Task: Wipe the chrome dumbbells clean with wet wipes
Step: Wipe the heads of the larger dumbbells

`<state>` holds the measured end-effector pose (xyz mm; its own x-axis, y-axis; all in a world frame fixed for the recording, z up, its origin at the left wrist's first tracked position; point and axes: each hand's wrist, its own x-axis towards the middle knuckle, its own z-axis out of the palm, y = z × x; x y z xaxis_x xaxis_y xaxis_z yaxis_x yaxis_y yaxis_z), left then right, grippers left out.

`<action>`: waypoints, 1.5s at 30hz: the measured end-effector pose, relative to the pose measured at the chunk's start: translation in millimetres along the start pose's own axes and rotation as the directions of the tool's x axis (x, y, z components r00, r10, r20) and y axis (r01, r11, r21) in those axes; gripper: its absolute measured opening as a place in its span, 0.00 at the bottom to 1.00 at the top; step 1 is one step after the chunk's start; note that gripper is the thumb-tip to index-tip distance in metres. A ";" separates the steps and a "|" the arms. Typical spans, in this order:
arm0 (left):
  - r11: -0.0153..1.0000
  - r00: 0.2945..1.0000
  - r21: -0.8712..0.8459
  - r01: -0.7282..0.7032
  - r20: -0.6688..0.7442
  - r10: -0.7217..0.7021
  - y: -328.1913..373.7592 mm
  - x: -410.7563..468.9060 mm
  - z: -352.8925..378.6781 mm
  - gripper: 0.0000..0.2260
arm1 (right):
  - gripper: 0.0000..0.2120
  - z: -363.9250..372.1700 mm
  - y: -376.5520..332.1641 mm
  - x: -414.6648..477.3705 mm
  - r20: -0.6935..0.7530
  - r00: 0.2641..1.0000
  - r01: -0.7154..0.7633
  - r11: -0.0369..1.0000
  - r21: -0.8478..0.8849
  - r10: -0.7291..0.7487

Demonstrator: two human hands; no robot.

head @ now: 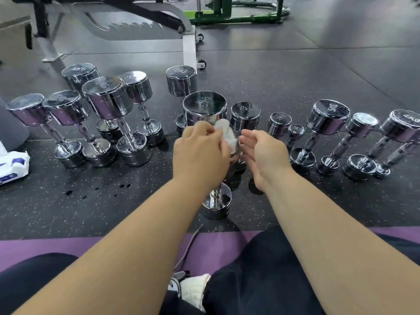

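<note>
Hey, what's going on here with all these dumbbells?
A seated person is wiping the 9KG dumbbell standing on end before them. The left hand holds a white wipe against it, just below its top head; the right hand is open beside it. More dumbbells stand either side, and a wipes pack lies far left.

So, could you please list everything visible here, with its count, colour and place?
Dumbbells: over a dozen, chrome, mostly on end across the floor.
9KG dumbbell: one, chrome, centre, upright.
Wipe: one, white, crumpled, centre.
Wipes pack: one, white and blue, floor, left edge.
Bench: one, white frame, behind.
Green frame: one, far top.
Mat: one, purple, near edge.
Left hand: one, holds Wipe at 9KG dumbbell.
Right hand: one, open, beside it.
</note>
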<state>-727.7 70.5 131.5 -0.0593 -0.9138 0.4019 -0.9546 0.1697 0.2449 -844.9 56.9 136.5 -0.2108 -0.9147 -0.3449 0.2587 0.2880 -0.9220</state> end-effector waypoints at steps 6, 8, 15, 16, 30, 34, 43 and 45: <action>0.825 0.915 -0.470 0.315 -0.081 -0.396 -21.1 -28.7 2.1 0.13 | 0.08 -1.4 -4.3 2.1 -0.012 0.999 -0.044 0.999 -0.007 0.044; 0.794 0.895 -0.507 0.334 -0.094 -0.437 -17.0 -34.4 4.5 0.11 | 0.07 1.2 -1.5 1.3 -0.009 0.998 -0.058 0.998 -0.015 0.058; 0.982 0.973 -0.085 -0.171 -0.169 0.155 5.9 -30.5 19.9 0.13 | 0.08 -1.3 -2.9 -2.7 -0.020 0.999 -0.047 0.998 0.049 0.048; 0.974 0.969 -0.049 -0.219 -0.129 0.211 11.1 -26.5 23.3 0.13 | 0.09 -3.3 -4.2 -4.0 -0.027 0.998 -0.051 0.996 0.074 0.053; 0.942 0.942 -0.209 -0.261 -0.267 0.202 -13.5 -36.4 9.7 0.09 | 0.08 -6.2 -1.1 5.8 -0.064 0.996 -0.055 0.998 0.036 0.058; 0.926 0.983 -0.378 -0.004 -0.169 -0.064 -20.3 -38.2 -1.4 0.08 | 0.08 -9.2 -2.1 1.5 -0.059 0.996 -0.064 0.997 0.035 0.066; 0.943 0.989 -0.305 0.130 0.113 -0.100 -9.1 -13.3 -9.7 0.19 | 0.08 -5.1 0.7 6.1 -0.062 0.997 -0.051 0.999 -0.001 0.051; 0.989 0.987 -0.125 -0.083 0.123 0.099 -1.5 -11.1 -3.6 0.21 | 0.09 -4.8 0.3 10.2 -0.078 0.996 -0.039 0.999 -0.006 0.038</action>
<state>-724.6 81.7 129.8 -0.1886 -0.9310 0.3125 -0.9024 0.2898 0.3189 -851.5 49.0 131.8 -0.2738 -0.8781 -0.3925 0.2611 0.3249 -0.9090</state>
